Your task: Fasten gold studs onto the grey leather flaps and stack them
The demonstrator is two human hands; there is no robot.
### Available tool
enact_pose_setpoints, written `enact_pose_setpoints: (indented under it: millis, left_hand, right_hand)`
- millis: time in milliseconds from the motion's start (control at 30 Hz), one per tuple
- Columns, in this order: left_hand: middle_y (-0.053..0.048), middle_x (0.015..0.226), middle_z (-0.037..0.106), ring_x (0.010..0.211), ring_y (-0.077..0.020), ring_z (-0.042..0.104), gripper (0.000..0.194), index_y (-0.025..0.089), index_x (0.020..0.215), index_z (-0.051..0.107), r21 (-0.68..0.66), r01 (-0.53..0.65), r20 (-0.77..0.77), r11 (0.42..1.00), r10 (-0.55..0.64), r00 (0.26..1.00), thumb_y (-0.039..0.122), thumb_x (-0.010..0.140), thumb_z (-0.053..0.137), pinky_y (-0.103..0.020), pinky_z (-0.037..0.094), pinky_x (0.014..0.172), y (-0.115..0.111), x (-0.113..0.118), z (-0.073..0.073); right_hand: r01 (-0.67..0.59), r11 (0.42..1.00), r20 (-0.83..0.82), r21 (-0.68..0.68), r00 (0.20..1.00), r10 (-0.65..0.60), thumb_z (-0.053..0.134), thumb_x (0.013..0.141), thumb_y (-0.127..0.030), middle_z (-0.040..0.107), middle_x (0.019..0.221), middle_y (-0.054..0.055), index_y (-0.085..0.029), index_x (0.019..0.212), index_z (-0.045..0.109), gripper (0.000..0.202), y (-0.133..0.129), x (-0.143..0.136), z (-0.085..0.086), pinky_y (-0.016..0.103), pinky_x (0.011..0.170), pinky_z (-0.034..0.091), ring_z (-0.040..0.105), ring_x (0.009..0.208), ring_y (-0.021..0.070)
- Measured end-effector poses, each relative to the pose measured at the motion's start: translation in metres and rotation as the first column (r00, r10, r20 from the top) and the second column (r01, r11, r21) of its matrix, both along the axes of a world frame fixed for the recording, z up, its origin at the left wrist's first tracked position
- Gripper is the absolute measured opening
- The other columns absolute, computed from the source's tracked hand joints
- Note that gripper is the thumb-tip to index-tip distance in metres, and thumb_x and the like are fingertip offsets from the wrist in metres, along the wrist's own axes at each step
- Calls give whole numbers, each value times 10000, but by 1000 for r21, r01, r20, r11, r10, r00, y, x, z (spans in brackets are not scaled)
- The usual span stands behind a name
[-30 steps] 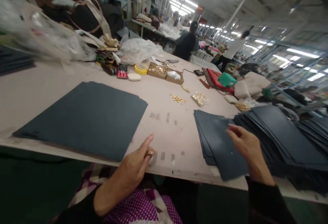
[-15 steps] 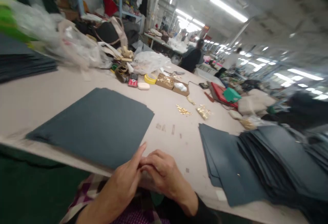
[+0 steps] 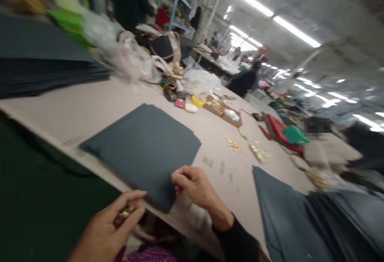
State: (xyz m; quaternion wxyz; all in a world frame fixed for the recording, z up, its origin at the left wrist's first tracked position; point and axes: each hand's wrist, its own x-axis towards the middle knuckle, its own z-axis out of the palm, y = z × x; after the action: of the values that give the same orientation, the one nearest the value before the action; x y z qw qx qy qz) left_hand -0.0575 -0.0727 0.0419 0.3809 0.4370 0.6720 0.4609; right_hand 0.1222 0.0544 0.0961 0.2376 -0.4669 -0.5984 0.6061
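A dark blue-grey stack of flat sheets [image 3: 144,146] lies on the pale table near its front edge. My left hand [image 3: 117,220] is at the table's edge, curled round several small gold pieces [image 3: 124,214] that show between thumb and fingers. Over the right corner of the stack, my right hand [image 3: 193,184] has its fingers pinched together; what they hold, if anything, is too small to tell. A small pile of gold pieces [image 3: 234,144] and a clear bag of gold pieces [image 3: 258,152] lie beyond.
More dark sheets [image 3: 279,210] lie at the right, and a thick stack [image 3: 45,70] at the left. Cardboard boxes [image 3: 220,108], yellow tape [image 3: 198,101] and a red item [image 3: 277,132] are farther back. A person [image 3: 244,80] is in the background.
My hands have moved apart, the left down and left, the right up onto the stack's corner. Gold pieces now show in my left hand. The view has turned left.
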Motion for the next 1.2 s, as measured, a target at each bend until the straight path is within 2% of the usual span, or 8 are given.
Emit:
enact_pose_setpoints:
  millis: [133,333,533,700,800,933,1067,1200]
  left_hand:
    - [4,787,656,710,-163,612,418,222,1064,625,-136,-21,140,990,40,989,560,823,572,-228,489,625,-12,-19,7]
    - [-1,823,634,770,-161,592,460,192,1154,563,-102,-39,293,994,67,954,516,828,585,-256,462,707,-10,-19,15]
    - [-49,970,688,893,-183,626,456,191,1178,540,-111,-6,374,994,47,926,479,830,602,-286,464,807,-10,-13,17]
    - [-60,938,704,887,-188,649,372,184,1023,581,-92,-82,426,992,113,898,483,810,635,-279,493,801,-7,-5,22]
    - [-59,1014,712,934,-182,659,334,197,1048,571,-10,-105,486,994,96,868,437,827,642,-284,506,858,3,-1,27]
    - [-77,1089,718,972,-202,671,337,193,1086,586,54,-104,508,993,62,859,375,816,675,-306,523,884,14,2,37]
    - [-77,1156,708,1020,-218,666,426,198,1207,577,62,-50,558,997,7,829,384,834,664,-338,514,935,23,5,36]
    - [-65,941,751,850,-228,687,358,152,1016,684,-3,-72,463,997,65,884,454,830,637,-318,546,797,32,9,26]
  right_hand:
    - [-69,985,1,161,998,70,665,744,-322,652,666,-4,-156,888,702,223,34,-26,-7,247,594,489,603,594,120]
    - [-94,907,225,410,974,0,608,754,-270,708,737,29,-169,827,721,168,68,-62,-11,280,656,492,638,638,146]
    - [-299,935,295,188,926,237,560,771,-252,671,684,5,-180,849,714,186,43,-41,-1,244,590,487,618,603,127]
    - [-219,976,158,12,964,215,650,732,-324,655,673,4,-157,822,675,191,25,-19,-1,252,597,515,617,594,122]
    - [-176,982,50,-62,983,179,708,696,-387,642,647,3,-151,772,661,252,27,-13,-10,260,610,522,608,591,122]
    - [-142,989,13,-29,990,142,692,723,-401,632,655,-1,-158,801,656,258,24,-9,-17,257,614,503,595,604,123]
    - [-229,970,125,79,968,218,601,790,-292,618,683,-10,-172,816,674,142,13,-3,-13,233,614,447,563,640,114]
    - [-311,945,167,102,942,292,575,797,-228,603,668,-22,-180,790,669,105,6,4,-6,224,591,400,527,626,104]
